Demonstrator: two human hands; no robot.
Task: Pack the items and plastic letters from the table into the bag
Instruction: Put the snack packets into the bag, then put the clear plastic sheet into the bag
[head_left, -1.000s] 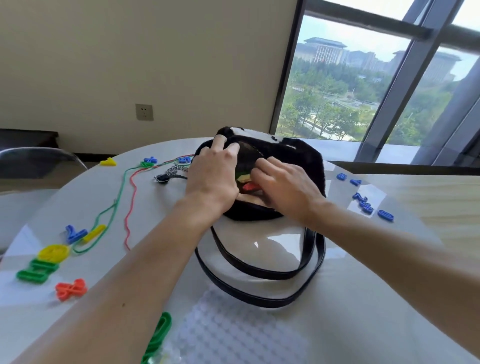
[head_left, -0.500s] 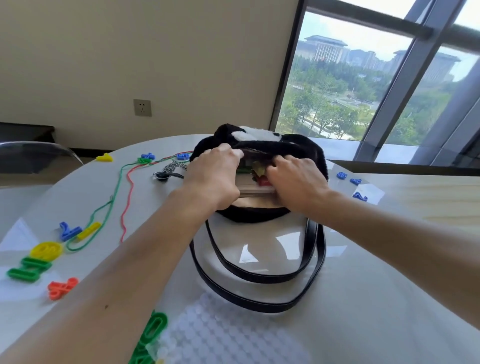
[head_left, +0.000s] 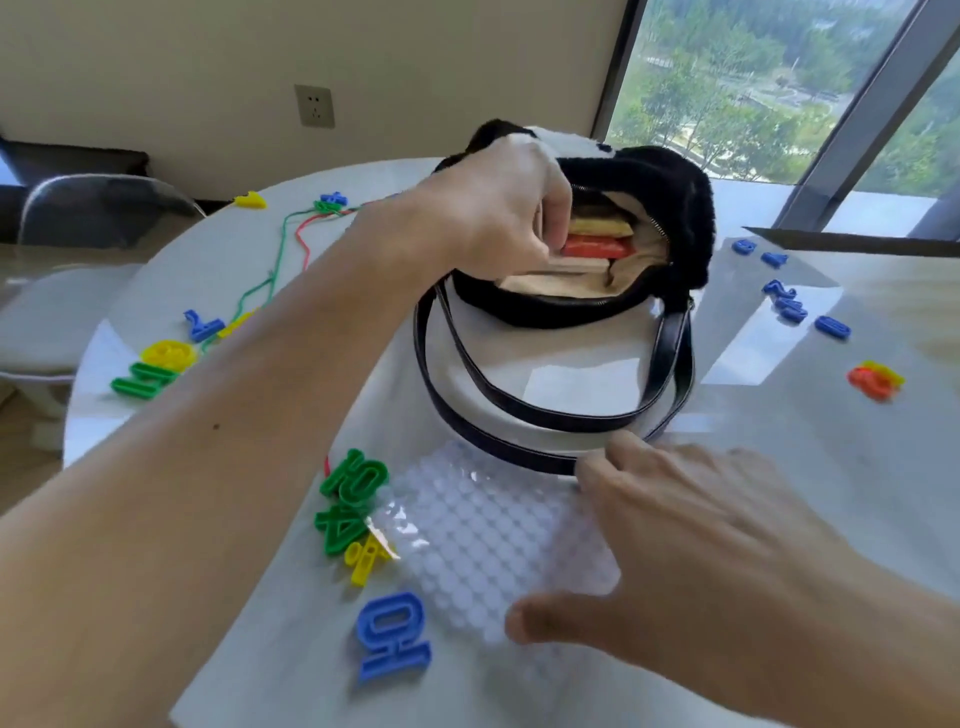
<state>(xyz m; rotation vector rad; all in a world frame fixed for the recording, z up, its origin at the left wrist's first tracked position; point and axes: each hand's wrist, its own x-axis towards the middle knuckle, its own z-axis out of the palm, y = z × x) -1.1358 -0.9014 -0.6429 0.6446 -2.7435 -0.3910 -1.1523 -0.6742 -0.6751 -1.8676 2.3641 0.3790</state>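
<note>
Inside bag (head_left: 685, 208), left hand (head_left: 493, 213) fingers (head_left: 558, 208) partly hidden; far blue letters (head_left: 784, 301) unreadable.

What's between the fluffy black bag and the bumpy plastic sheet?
Two black straps, looped on the white table; the head view shows them.

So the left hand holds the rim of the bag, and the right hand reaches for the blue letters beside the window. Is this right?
Not quite. The left hand does hold the rim of the bag, but the right hand is spread over the bubble wrap sheet in front of the bag. The head view shows it.
</note>
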